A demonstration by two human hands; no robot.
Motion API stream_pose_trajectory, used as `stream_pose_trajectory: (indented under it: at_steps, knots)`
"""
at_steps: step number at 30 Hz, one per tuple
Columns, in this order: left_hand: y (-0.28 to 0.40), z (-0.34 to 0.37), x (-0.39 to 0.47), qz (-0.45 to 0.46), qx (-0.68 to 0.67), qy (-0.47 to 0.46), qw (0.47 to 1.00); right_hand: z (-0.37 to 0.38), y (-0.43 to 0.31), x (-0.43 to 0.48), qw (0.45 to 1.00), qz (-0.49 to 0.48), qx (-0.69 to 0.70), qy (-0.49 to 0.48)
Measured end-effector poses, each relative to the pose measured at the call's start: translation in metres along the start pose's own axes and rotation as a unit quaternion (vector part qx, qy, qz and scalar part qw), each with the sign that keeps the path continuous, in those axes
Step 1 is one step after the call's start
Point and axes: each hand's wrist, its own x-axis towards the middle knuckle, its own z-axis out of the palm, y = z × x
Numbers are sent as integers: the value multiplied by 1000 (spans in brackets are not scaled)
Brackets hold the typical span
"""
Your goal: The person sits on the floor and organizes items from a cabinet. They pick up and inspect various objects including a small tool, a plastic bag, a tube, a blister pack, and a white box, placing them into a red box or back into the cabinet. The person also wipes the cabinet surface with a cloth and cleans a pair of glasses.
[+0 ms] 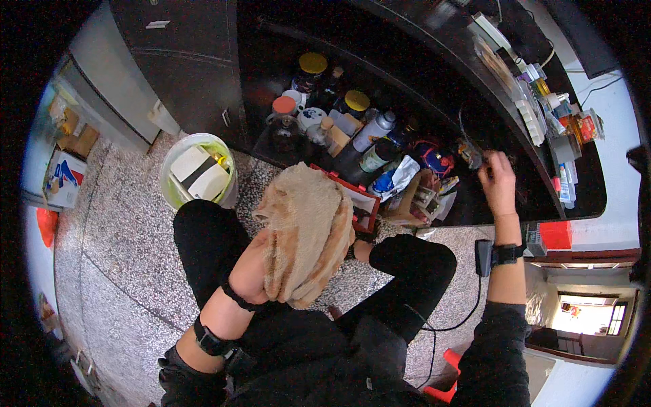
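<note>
A tan cloth [310, 234] is draped over my left hand [254, 269], hiding its fingers, in front of the open dark cabinet [325, 33]. My right hand [498, 180] reaches into the cabinet's right part, its fingers curled at a small dark item with a thin cord or strap [472, 155]; whether they grip it I cannot tell. On the cabinet floor, between the hands, are yellow-lidded jars [313, 63], a spray can [375, 131], a dark jar [379, 155], a red-edged box [363, 203] and a cardboard box [417, 203] of small items.
On the terrazzo floor [117, 244] to the left stands a white bucket [168, 178] with boxes inside. The cabinet top [585, 188] at the right carries a power strip [491, 30] and small bottles. A red plastic object [447, 389] lies at the lower right, near a black cable [473, 310].
</note>
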Motion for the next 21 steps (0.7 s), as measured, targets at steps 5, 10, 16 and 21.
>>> stream_pose_trajectory:
  at_steps: [5,10,16,21]
  knots:
    - [5,10,-12,11,-14,-9,1000,-23,-56,-13,993,-89,27,66]
    - [9,20,-25,23,-73,-43,996,-39,-81,-4,985,-145,43,84]
    - [7,21,-33,42,-31,-51,997,-63,-128,-4,964,-100,219,112]
    - [11,25,-43,92,4,-31,995,-69,-179,-2,877,77,475,16]
